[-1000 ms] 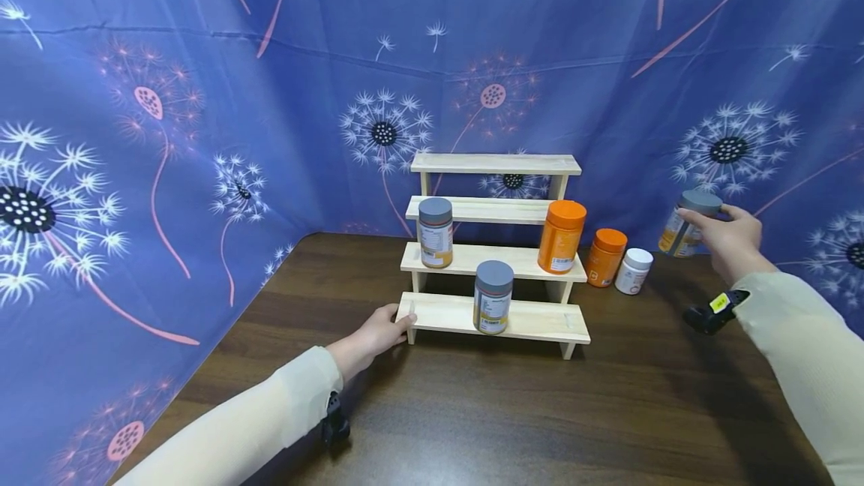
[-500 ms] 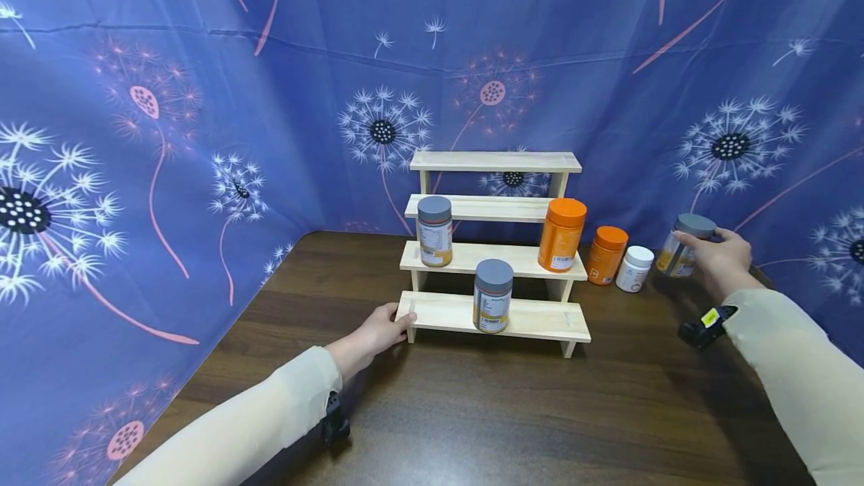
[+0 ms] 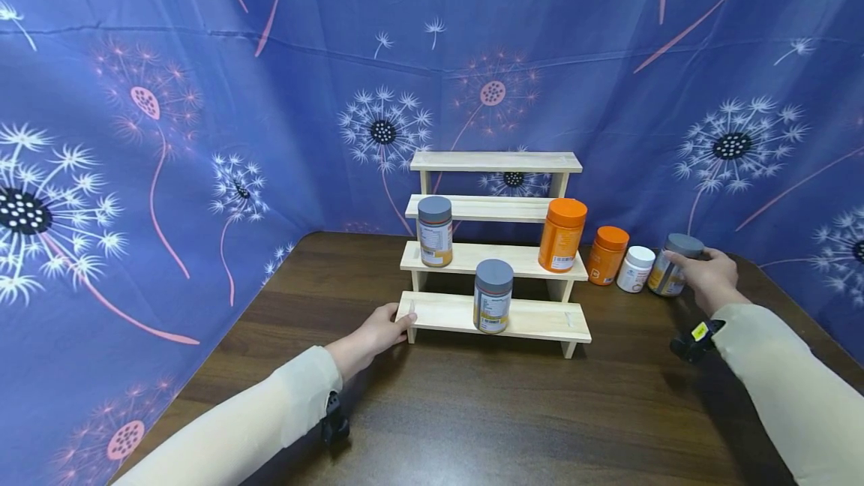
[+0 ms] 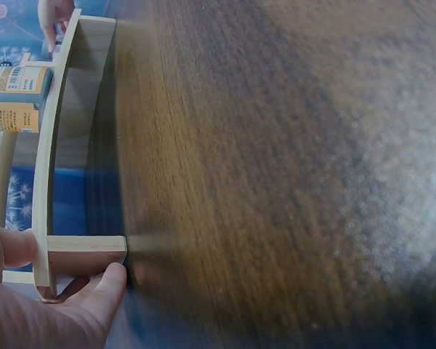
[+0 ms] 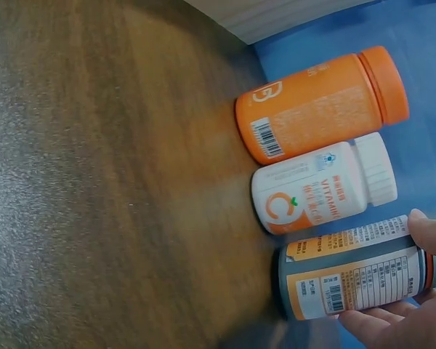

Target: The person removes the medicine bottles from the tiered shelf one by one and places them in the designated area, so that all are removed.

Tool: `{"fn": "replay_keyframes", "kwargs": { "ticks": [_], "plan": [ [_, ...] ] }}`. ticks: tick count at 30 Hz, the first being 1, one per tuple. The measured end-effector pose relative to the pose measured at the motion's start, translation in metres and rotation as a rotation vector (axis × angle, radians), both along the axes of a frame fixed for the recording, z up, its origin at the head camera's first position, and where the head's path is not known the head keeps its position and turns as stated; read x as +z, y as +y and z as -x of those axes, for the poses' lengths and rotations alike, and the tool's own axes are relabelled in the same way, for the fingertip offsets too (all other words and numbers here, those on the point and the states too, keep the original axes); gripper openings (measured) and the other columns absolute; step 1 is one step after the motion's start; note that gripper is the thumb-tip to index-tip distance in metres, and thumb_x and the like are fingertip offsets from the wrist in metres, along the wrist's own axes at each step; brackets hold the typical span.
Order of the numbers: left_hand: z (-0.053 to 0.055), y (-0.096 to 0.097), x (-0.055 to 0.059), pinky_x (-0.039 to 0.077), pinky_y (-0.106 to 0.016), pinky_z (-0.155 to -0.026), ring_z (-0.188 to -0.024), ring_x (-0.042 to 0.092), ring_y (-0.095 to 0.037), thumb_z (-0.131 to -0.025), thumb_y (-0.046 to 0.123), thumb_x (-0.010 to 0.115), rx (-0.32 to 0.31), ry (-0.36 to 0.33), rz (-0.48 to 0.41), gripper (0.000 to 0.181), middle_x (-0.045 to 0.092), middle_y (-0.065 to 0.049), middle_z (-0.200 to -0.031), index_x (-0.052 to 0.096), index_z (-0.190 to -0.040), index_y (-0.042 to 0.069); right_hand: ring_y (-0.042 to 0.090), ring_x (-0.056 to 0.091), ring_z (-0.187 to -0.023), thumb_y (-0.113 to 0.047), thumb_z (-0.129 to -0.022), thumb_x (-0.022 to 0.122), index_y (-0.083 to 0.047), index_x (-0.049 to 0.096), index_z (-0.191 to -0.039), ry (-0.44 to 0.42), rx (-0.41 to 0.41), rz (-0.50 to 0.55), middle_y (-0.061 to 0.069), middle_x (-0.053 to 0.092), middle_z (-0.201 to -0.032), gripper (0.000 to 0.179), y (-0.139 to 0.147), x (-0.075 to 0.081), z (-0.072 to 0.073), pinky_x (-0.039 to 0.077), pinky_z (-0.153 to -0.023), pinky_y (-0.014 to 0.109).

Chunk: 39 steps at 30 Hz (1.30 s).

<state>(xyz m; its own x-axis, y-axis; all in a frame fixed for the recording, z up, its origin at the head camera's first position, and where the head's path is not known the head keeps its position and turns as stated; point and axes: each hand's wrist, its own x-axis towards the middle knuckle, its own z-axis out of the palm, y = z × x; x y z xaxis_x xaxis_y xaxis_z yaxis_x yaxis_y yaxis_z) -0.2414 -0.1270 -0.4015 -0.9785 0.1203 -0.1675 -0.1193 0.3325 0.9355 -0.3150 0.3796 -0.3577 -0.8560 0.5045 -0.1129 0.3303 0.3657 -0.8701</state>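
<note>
The right hand (image 3: 709, 276) grips a grey-lidded jar (image 5: 352, 280) near its top, thumb on one side, fingers on the other. The jar is roughly upright just beside the white bottle (image 3: 634, 272); whether its base sits fully on the table (image 3: 472, 411) I cannot tell. The left hand (image 3: 378, 332) pinches the wooden shelf (image 3: 432, 311) at its lowest step. A level jar and an evenly eased grip should spare the bottle a nudge. The jar is a smooth cylinder, the shelf pale bare planks, the table dark and grained
</note>
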Motion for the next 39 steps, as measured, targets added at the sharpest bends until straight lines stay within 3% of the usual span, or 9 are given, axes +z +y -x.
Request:
{"fn": "replay_keyframes", "kwargs": {
  "ticks": [7, 17, 23, 31, 39],
  "plan": [
    [0.001, 0.001, 0.0, 0.053, -0.041, -0.101, -0.122, 0.054, -0.037, -0.102, 0.013, 0.049, -0.004, 0.0, 0.008, 0.046, 0.052, -0.028, -0.129, 0.038, -0.136, -0.015, 0.044, 0.023, -0.142, -0.039, -0.096, 0.052, 0.001, 0.008, -0.153, 0.006, 0.006, 0.01, 0.026, 0.016, -0.158, 0.083, -0.001, -0.005, 0.0, 0.031, -0.115, 0.057],
    [0.0, 0.001, -0.002, 0.052, -0.042, -0.101, -0.122, 0.054, -0.037, -0.102, 0.012, 0.048, 0.0, 0.001, -0.002, 0.045, 0.051, -0.029, -0.128, 0.038, -0.135, -0.016, 0.049, 0.022, -0.141, -0.04, -0.095, 0.053, 0.007, 0.004, -0.151, -0.008, 0.079, -0.03, 0.032, 0.012, -0.156, 0.087, 0.003, -0.008, -0.002, 0.031, -0.114, 0.059],
    [0.0, 0.001, -0.001, 0.052, -0.043, -0.101, -0.121, 0.054, -0.037, -0.102, 0.012, 0.049, 0.0, 0.002, -0.007, 0.044, 0.052, -0.028, -0.128, 0.039, -0.135, -0.016, 0.051, 0.019, -0.14, -0.041, -0.094, 0.052, 0.009, 0.002, -0.15, 0.014, 0.154, -0.029, 0.035, 0.009, -0.155, 0.09, 0.008, -0.001, -0.005, 0.03, -0.113, 0.062],
    [0.002, 0.002, 0.004, 0.053, -0.043, -0.1, -0.12, 0.055, -0.037, -0.101, 0.011, 0.05, 0.017, 0.015, -0.005, 0.043, 0.053, -0.028, -0.127, 0.04, -0.134, -0.015, 0.046, 0.019, -0.142, -0.045, -0.094, 0.052, 0.001, 0.008, -0.153, 0.052, 0.105, 0.014, 0.028, 0.008, -0.158, 0.086, 0.009, 0.017, -0.003, 0.03, -0.116, 0.058],
    [-0.003, 0.001, 0.002, 0.053, -0.043, -0.1, -0.12, 0.054, -0.037, -0.101, 0.012, 0.05, 0.017, 0.007, -0.006, 0.044, 0.052, -0.029, -0.127, 0.04, -0.134, -0.015, 0.041, 0.023, -0.142, -0.047, -0.093, 0.053, -0.003, 0.02, -0.153, 0.069, 0.056, -0.064, 0.023, 0.016, -0.159, 0.081, 0.004, 0.024, -0.004, 0.03, -0.117, 0.053]
  ]
}}
